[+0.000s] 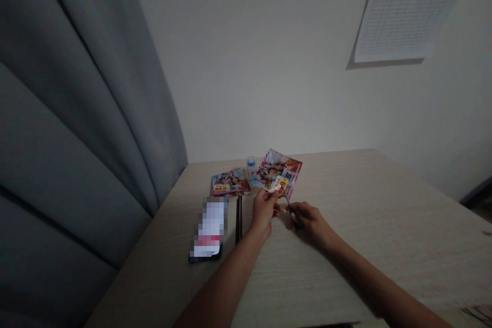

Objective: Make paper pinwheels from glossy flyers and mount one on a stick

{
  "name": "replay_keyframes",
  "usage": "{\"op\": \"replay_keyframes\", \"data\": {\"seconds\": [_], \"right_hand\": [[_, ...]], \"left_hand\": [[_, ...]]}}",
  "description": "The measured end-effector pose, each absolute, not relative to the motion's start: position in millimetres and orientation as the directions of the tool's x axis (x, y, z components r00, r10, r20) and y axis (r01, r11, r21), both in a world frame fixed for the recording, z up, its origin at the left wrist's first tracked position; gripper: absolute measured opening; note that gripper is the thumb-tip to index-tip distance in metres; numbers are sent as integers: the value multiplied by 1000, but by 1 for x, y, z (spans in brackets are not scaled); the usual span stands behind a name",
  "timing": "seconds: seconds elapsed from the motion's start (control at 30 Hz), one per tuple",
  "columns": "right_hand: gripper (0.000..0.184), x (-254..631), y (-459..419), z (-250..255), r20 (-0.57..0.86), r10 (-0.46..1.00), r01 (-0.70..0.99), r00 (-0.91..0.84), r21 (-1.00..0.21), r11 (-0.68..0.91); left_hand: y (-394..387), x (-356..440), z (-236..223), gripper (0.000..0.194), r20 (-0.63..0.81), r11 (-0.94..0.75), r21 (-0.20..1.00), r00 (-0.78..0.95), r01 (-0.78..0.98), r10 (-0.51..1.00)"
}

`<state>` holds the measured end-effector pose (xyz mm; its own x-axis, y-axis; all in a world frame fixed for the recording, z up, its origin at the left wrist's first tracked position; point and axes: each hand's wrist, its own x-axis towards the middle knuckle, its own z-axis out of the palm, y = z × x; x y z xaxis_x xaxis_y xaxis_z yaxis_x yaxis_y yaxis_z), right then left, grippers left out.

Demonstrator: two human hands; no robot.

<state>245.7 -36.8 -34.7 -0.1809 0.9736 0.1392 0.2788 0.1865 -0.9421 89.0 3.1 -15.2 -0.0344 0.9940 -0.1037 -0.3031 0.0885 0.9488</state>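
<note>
Head view: printed packet (275, 174) between left fingers (270, 197)

We're riding on the person's head, looking forward and down! Close below us: the table (369, 215), left hand (263, 210), right hand (310, 221).

This looks like a room in a home, probably a bedroom or small study rather than a workplace. A grey channel-padded upholstered panel (77, 128), of the kind used for a headboard, rises at the left beside a plain white wall (249, 61) with a ruled paper sheet (400, 23) stuck to it. A light wood-grain desk (346, 215) against that wall carries everyday personal items: a smartphone (207, 228), dark chopsticks (238, 218), a small bottle (251, 166) and glossy printed booklets (230, 182).
</note>
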Motion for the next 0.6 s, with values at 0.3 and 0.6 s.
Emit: {"op": "replay_keyframes", "data": {"seconds": [0.3,0.6], "right_hand": [[38,245,-36,-39,129,977,215,-167,-963,164],[43,245,-35,-40,92,980,152,-174,-981,119]], "left_hand": [[4,88,-16,36,-110,97,949,-24,-300,994],[6,85,-17,36,-115,108,949,-7,-296,993]]}}
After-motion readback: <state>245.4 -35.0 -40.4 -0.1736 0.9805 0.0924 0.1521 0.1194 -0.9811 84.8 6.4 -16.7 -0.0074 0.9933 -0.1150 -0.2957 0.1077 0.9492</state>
